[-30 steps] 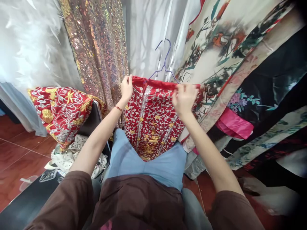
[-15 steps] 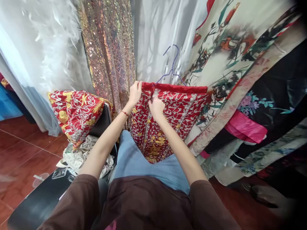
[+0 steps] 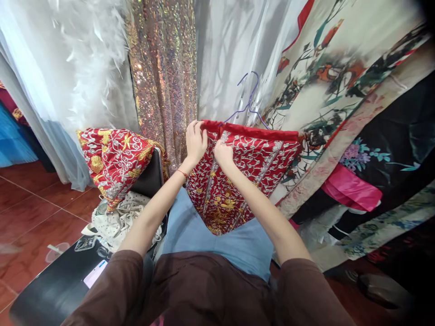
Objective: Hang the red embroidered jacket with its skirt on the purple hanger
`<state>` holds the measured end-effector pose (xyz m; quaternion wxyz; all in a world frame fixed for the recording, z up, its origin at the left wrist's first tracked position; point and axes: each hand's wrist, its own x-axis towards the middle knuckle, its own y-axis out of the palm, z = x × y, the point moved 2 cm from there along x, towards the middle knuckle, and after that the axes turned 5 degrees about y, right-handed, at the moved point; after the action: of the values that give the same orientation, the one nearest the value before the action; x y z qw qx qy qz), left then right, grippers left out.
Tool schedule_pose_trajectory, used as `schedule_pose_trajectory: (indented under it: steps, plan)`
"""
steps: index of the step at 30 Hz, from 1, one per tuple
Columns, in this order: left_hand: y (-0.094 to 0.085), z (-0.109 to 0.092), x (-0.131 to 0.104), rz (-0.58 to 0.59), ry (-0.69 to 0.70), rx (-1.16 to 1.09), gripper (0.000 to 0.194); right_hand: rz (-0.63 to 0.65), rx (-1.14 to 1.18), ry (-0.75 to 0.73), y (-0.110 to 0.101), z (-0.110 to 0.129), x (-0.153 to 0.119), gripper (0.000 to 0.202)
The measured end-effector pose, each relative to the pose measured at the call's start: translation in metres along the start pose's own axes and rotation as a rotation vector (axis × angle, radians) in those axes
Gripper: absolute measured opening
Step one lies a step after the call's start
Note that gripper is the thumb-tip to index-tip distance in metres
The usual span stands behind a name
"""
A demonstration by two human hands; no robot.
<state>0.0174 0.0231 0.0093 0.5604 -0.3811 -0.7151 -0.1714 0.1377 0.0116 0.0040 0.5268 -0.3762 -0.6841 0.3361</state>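
A red skirt (image 3: 261, 158) with silver and gold embroidery hangs in front of me, its plain red waistband uppermost. A purple wire hanger (image 3: 249, 104) rises from behind the waistband. My left hand (image 3: 196, 144) is at the skirt's upper left corner, fingers bent over the waistband edge; its fingertips are partly hidden. Just right of it, my right hand (image 3: 224, 154) is closed in a pinch on the cloth below the waistband, beside a vertical seam. What lies between those fingertips is too small to make out. The skirt's lower part reaches down to my blue trousers.
A matching red embroidered garment (image 3: 115, 158) drapes over the back of a black chair (image 3: 50, 285). On the seat are white dotted cloth (image 3: 108, 226) and a phone (image 3: 95, 274). Sequined fabric (image 3: 166, 81) and a floral garment (image 3: 326, 86) hang close by.
My left hand's fingers have lifted and spread slightly at the waistband corner. My right hand stays at the seam, its thumb less raised. The view has shifted a little.
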Motion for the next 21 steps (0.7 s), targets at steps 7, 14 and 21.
schedule_pose_trajectory:
  steps: [7, 14, 21]
  plan:
    - [0.038, 0.014, -0.065, 0.306, -0.106, 0.2, 0.022, 0.056, -0.042, -0.107, -0.01, -0.026, 0.006, 0.033]
    - [0.065, 0.023, -0.074, 0.474, -0.32, 0.261, 0.034, 0.002, -0.083, -0.275, -0.002, -0.022, 0.015, 0.042]
    - [0.054, 0.031, -0.08, 0.542, -0.313, 0.185, 0.023, 0.011, -0.141, -0.448, 0.007, -0.014, 0.044, 0.042]
